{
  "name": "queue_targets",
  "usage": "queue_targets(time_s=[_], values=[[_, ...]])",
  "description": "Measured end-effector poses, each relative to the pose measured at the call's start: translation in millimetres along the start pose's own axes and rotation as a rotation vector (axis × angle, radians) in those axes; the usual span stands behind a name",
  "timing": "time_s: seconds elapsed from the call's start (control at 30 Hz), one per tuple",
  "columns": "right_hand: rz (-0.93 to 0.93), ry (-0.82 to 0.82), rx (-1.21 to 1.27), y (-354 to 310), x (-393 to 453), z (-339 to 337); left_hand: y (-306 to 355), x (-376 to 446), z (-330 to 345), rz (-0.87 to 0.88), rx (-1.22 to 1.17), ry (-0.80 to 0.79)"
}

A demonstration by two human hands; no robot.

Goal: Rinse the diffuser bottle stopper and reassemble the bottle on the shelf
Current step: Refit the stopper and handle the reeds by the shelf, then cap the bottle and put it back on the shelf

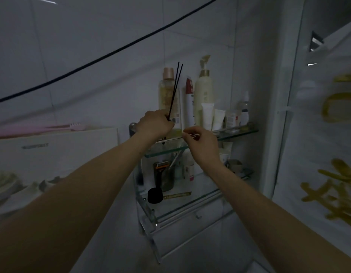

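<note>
My left hand (157,124) is closed around a few thin black diffuser reeds (175,89) that stick up and slightly right, in front of the top glass shelf (237,133). My right hand (201,143) is just to the right, at the shelf's front edge, with thumb and fingers pinched on a small pale, shiny object (190,134), too small to identify. A yellowish bottle base (175,133) shows between my two hands on the top shelf; I cannot tell whether it is the diffuser bottle.
The top shelf carries a tall clear bottle with a pink cap (167,93), a red-and-white tube (189,101), a cream pump bottle (204,89) and several small tubes. The lower shelf (190,203) holds a razor (159,174) and jars. A black cable (111,52) crosses overhead.
</note>
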State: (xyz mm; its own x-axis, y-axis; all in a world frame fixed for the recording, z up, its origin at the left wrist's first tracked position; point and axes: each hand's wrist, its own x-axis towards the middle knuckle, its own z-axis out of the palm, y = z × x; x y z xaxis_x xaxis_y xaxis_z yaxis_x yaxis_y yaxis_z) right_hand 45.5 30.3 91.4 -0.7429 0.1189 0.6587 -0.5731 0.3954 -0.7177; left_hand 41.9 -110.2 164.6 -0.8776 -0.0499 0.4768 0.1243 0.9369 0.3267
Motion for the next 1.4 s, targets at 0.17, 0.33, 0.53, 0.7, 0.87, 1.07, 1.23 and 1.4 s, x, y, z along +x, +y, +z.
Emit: queue_targets(time_s=[0.17, 0.33, 0.53, 0.7, 0.87, 1.07, 1.23, 1.4], values=[[0.007, 0.001, 0.009, 0, 1, 2, -7, 5, 4, -0.043, 0.008, 0.029], [0.0, 0.006, 0.03, 3, -2, 2, -9, 8, 8, -0.07, 0.011, 0.035], [0.0, 0.059, 0.008, 12, -7, -1, -3, -4, 9, -0.043, 0.09, 0.314], [0.081, 0.263, -0.07, 29, -18, -11, 25, -29, 12, 0.35, 0.208, 0.542], [0.296, 0.185, -0.142, 74, -45, -41, 63, -66, 63, 0.652, 0.208, 0.41], [0.554, 0.088, -0.237, 144, -108, -96, 85, -112, 156, 0.753, 0.197, 0.136], [0.733, 0.055, -0.275, 194, -170, -135, 88, -154, 231, 0.706, 0.222, -0.115], [0.811, 0.033, -0.332, 217, -208, -157, 93, -183, 272, 0.736, 0.215, -0.188]])
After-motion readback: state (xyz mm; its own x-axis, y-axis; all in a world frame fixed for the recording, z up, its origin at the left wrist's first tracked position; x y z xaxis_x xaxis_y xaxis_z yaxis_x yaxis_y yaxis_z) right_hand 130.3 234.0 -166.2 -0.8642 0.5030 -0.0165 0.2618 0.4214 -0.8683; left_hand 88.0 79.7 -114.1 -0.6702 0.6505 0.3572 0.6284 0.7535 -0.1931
